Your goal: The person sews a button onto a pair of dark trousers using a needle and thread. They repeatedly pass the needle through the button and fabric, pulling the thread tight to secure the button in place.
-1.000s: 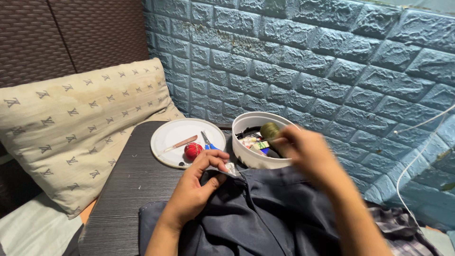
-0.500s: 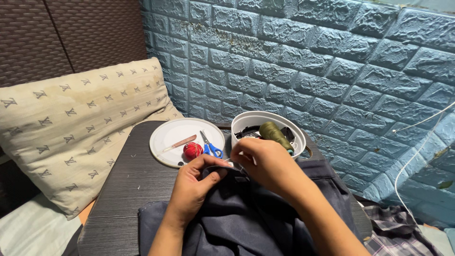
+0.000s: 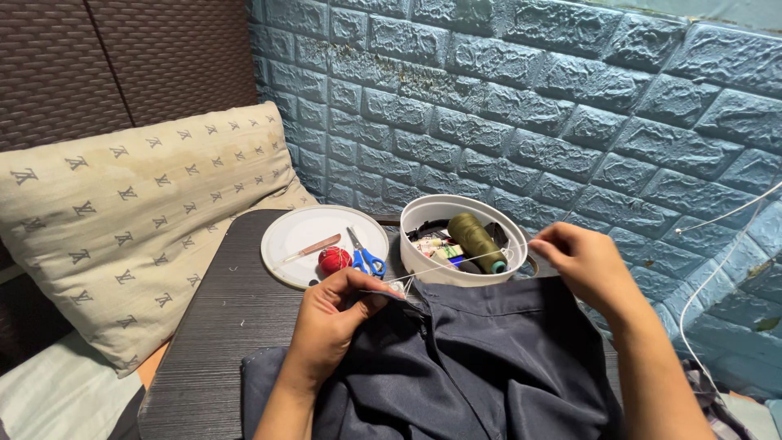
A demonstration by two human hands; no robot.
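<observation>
My left hand point(image 3: 330, 322) pinches the top edge of a dark navy garment point(image 3: 481, 367) spread over the black table. My right hand point(image 3: 582, 265) is out to the right, fingers pinched, drawing a pale thread point(image 3: 456, 262) taut from the pinched spot; any needle in it is too small to see. Just beyond, a round white tub point(image 3: 423, 269) holds an olive thread spool point(image 3: 476, 242) and small sewing bits.
A white round lid point(image 3: 297, 236) holds blue-handled scissors point(image 3: 365, 257), a red pincushion ball point(image 3: 332, 260) and a thin brown-handled tool point(image 3: 308, 248). A beige patterned pillow point(image 3: 138, 220) lies left. A blue brick-pattern wall stands behind; a white cable point(image 3: 717, 269) hangs at right.
My right hand went from the tub to the pinched fabric, then pulled away to the right, stretching the thread out. My left hand kept its hold on the garment.
</observation>
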